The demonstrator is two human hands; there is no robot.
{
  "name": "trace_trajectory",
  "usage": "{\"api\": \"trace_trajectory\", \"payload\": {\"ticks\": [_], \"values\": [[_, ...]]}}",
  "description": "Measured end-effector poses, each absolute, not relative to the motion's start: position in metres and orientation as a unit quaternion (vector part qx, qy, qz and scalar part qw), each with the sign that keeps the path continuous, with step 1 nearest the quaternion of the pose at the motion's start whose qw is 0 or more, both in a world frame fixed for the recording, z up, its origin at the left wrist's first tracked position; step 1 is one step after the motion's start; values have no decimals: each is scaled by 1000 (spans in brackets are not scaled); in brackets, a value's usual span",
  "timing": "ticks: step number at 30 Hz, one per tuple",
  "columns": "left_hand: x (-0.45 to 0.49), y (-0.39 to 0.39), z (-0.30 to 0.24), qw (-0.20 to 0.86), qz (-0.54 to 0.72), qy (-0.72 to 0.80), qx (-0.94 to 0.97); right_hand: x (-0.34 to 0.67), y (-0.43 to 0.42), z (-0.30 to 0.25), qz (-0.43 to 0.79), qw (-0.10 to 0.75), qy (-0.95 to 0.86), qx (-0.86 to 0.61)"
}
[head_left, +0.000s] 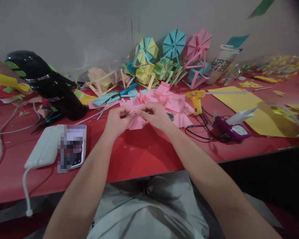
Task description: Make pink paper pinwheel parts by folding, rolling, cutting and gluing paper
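Between my two hands is a pink folded paper piece [137, 122], pleated and fanned out. My left hand [117, 121] pinches it from the left with thumb and forefinger. From the right, my right hand [155, 114] closes on the same piece, its fingertips almost meeting the left ones. Just behind my hands lies a heap of pink folded papers [175, 103]. To the right of the heap a yellow glue gun [196, 99] stands with its orange light showing.
Along the wall stand several paper umbrella-like shapes [174, 43] and a paper cup [223, 63]. At left are a black bottle [57, 89], a white power bank [43, 146] and a phone [79, 149]. A purple power adapter [233, 129] and yellow sheets [261, 113] lie at right.
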State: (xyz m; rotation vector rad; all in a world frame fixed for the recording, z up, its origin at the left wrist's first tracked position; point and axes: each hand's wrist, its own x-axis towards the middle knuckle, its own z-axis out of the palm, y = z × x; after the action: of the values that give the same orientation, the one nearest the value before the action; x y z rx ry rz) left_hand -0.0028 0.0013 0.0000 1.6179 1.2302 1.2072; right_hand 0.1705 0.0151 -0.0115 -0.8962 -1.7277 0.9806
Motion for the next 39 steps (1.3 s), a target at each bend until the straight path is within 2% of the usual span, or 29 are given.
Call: {"api": "trace_trajectory", "payload": {"ticks": [7,35,39], "values": [[-6,5,-6,358,501,495,613,171,17,-11,379,455,-712,-377],[-5,7,-5,450,541,488,517,176,23,-16,441,449,-667,-398],[-6,10,-7,423,573,472,520,176,23,-16,447,459,-658,-396]]}}
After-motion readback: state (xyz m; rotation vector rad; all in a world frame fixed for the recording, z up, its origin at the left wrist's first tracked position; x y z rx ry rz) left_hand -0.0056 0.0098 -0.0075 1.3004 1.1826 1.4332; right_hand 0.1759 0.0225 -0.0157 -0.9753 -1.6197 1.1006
